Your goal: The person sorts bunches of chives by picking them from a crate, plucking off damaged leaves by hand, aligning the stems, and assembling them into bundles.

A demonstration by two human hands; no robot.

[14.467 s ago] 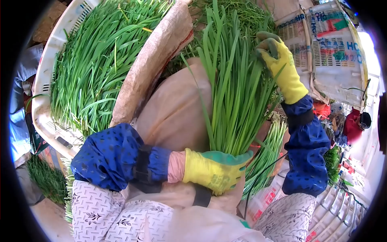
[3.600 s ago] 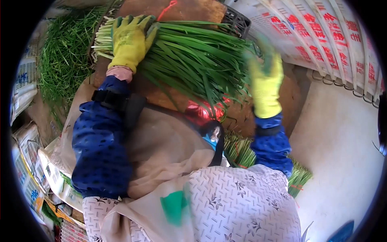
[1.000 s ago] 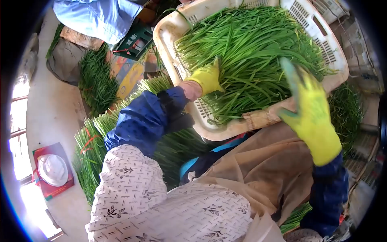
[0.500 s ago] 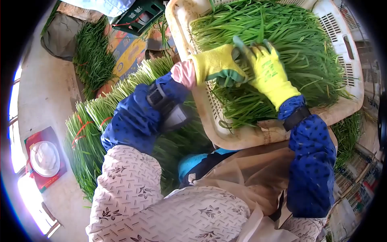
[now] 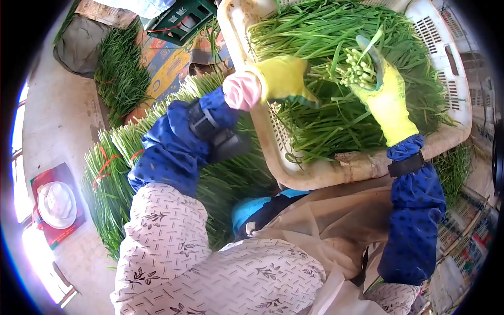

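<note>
Green leafy stalks fill a white plastic crate. Over the crate, my right hand, in a yellow and green glove, is wrapped round a small bunch of stalks, whose pale cut ends face up towards me. My left hand, gloved the same way, is over the crate's left side, beside the bunch. Its fingers point right and down and are partly hidden, so whether it holds any stalks is unclear.
Tied bundles of stalks stand left of the crate. Farther left are a white bowl on a red box, a leafy heap and a grey bag. A green crate is at the top. More crates lie at the right.
Since half a second ago, my right hand has moved right, away from my left, and turned, with the bunch's cut ends now showing. Earlier, both hands were apart over the crate's stalks.
</note>
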